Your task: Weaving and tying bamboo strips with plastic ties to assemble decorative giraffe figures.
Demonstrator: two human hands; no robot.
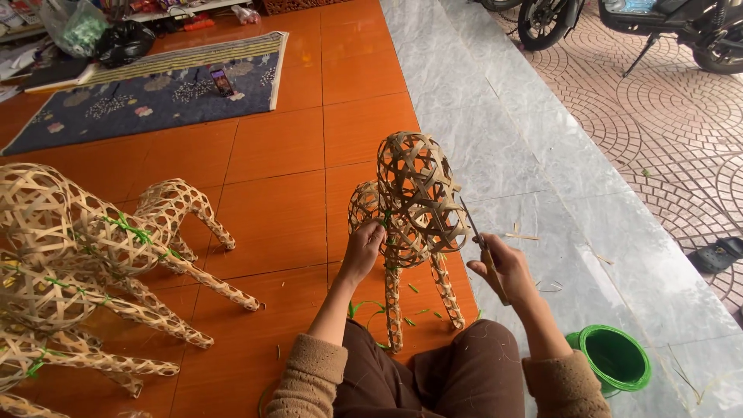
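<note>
Woven bamboo strips form the open-lattice animal figure (410, 224), which stands upright on thin woven legs on the orange tile floor (279, 193), directly in front of the seated person's knees. The left hand (362, 249) reaches forward with the forearm raised and is clenched on the figure's body at its left side, fingers curled into the lattice. The right hand (505, 267) is closed around the handle of a narrow blade tool (478, 240), wrist bent inward, with the blade tip angled up and touching the right edge of the figure's rounded upper part. Short green ties (379, 310) and bamboo scraps lie on the tiles around the legs. A green bucket (615, 358) stands just beside the right elbow on the grey marble strip (495, 139). Well apart to the left, finished figures (93, 263) of the same weave lie stacked, bound with green ties. A patterned mat (155, 89) lies farther back, with a phone (222, 81) on it. Motorbikes (619, 23) stand on the paving at top right, and a dark sandal (720, 254) lies at the right edge.
</note>
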